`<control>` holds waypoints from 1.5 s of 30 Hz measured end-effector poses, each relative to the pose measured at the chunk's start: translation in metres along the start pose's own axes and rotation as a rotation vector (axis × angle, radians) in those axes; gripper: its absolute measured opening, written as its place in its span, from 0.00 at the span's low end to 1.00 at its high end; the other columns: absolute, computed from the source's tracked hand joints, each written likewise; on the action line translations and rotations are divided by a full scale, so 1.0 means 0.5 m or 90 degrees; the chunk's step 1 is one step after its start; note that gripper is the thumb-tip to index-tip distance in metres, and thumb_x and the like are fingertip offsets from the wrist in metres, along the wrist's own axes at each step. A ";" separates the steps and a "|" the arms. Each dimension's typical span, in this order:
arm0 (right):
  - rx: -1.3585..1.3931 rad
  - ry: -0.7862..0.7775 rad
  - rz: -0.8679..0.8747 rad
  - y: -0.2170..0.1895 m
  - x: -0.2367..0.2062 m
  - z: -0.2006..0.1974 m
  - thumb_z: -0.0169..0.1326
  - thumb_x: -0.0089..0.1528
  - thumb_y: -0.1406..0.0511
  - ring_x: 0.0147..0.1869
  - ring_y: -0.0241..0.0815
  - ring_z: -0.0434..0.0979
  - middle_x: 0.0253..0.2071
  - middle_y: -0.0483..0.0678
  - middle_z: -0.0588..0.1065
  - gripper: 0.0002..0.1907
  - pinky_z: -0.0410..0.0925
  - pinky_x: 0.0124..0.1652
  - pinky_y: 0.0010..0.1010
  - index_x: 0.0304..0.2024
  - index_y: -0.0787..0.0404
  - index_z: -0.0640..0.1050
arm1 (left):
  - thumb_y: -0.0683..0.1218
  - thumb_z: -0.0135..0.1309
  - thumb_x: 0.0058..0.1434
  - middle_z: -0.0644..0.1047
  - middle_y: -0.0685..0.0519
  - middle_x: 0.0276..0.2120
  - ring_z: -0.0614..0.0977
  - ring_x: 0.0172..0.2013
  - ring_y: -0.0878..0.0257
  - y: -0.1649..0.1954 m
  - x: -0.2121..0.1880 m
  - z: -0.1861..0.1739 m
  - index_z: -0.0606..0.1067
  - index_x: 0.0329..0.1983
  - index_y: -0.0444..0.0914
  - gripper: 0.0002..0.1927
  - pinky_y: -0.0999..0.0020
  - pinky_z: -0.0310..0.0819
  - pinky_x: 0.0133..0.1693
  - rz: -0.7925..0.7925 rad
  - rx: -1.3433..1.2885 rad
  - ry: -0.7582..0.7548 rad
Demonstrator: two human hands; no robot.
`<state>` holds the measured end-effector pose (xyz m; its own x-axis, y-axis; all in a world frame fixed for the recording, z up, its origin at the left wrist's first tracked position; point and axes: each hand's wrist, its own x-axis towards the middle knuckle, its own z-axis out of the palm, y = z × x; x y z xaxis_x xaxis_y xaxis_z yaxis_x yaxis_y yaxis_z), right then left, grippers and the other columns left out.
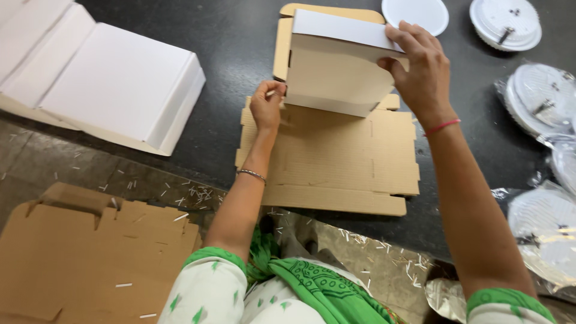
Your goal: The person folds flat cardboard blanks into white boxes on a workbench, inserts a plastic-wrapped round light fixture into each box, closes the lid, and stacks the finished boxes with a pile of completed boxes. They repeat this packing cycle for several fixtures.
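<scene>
A half-folded cardboard box (333, 69), white outside and brown inside, stands on a flat brown cardboard blank (336, 162) on a dark table (228, 54). My left hand (266, 105) pinches the box's lower left corner. Over at the upper right edge, my right hand (420, 66) grips the white top flap with fingers curled over it. A bangle sits on my left wrist and a pink band on my right.
A stack of flat white box blanks (108, 78) lies at the table's left. Round white discs (504, 21), some in clear plastic bags (540, 102), lie at the right. More brown cardboard (72, 252) lies on the floor among small paper scraps.
</scene>
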<state>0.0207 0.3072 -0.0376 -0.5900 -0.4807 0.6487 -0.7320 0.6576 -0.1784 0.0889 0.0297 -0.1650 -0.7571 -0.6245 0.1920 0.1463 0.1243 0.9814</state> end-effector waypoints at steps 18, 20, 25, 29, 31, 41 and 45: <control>-0.025 -0.004 -0.089 0.005 -0.036 -0.025 0.68 0.64 0.67 0.59 0.56 0.75 0.53 0.51 0.78 0.18 0.69 0.55 0.45 0.55 0.60 0.80 | 0.64 0.49 0.68 0.66 0.39 0.69 0.65 0.68 0.45 -0.020 -0.409 -0.080 0.69 0.68 0.30 0.38 0.50 0.53 0.68 0.290 0.455 -0.304; -0.018 -0.006 -0.088 -0.008 -0.025 -0.033 0.68 0.63 0.68 0.59 0.57 0.75 0.53 0.52 0.78 0.19 0.69 0.54 0.45 0.56 0.61 0.80 | 0.69 0.52 0.57 0.65 0.37 0.66 0.64 0.67 0.43 0.005 -0.447 -0.062 0.70 0.64 0.29 0.45 0.50 0.49 0.65 0.366 0.531 -0.464; -0.052 -0.004 -0.134 -0.051 -0.038 -0.080 0.71 0.62 0.61 0.56 0.54 0.76 0.56 0.51 0.79 0.20 0.71 0.52 0.43 0.54 0.59 0.81 | 0.65 0.44 0.71 0.72 0.49 0.73 0.73 0.71 0.53 0.056 -0.536 -0.039 0.74 0.70 0.42 0.33 0.56 0.63 0.72 -0.019 0.028 -0.857; 0.414 -0.113 0.204 -0.031 -0.126 -0.131 0.59 0.70 0.57 0.52 0.36 0.82 0.57 0.45 0.79 0.18 0.78 0.47 0.30 0.59 0.57 0.79 | 0.65 0.54 0.64 0.59 0.54 0.75 0.64 0.72 0.56 0.040 -0.434 -0.043 0.48 0.79 0.46 0.47 0.53 0.61 0.70 -0.272 -0.596 -0.285; 0.444 -0.032 0.317 -0.010 -0.193 -0.119 0.50 0.75 0.56 0.47 0.35 0.83 0.51 0.49 0.80 0.18 0.79 0.42 0.28 0.55 0.63 0.78 | 0.62 0.61 0.56 0.67 0.54 0.65 0.71 0.63 0.58 0.022 -0.403 -0.047 0.57 0.73 0.45 0.46 0.52 0.67 0.63 -0.357 -0.650 -0.135; 0.844 -0.309 0.743 -0.063 -0.409 0.092 0.48 0.68 0.54 0.57 0.44 0.78 0.59 0.56 0.75 0.29 0.73 0.51 0.38 0.63 0.69 0.70 | 0.48 0.66 0.51 0.77 0.55 0.47 0.80 0.47 0.62 0.005 -0.376 -0.113 0.70 0.59 0.44 0.31 0.63 0.82 0.42 -0.458 -0.488 0.037; 0.979 -0.290 0.661 -0.169 -0.314 0.156 0.51 0.66 0.58 0.59 0.42 0.78 0.60 0.54 0.75 0.28 0.73 0.55 0.37 0.64 0.69 0.67 | 0.49 0.64 0.57 0.76 0.52 0.51 0.80 0.49 0.60 0.062 -0.308 -0.234 0.66 0.62 0.40 0.32 0.60 0.82 0.47 -0.315 -0.478 0.045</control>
<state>0.1485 0.2817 -0.1820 -0.7757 -0.5554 -0.2997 0.4425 -0.1402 -0.8857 0.2844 0.0394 -0.1637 -0.8064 -0.5221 -0.2775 0.2107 -0.6922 0.6902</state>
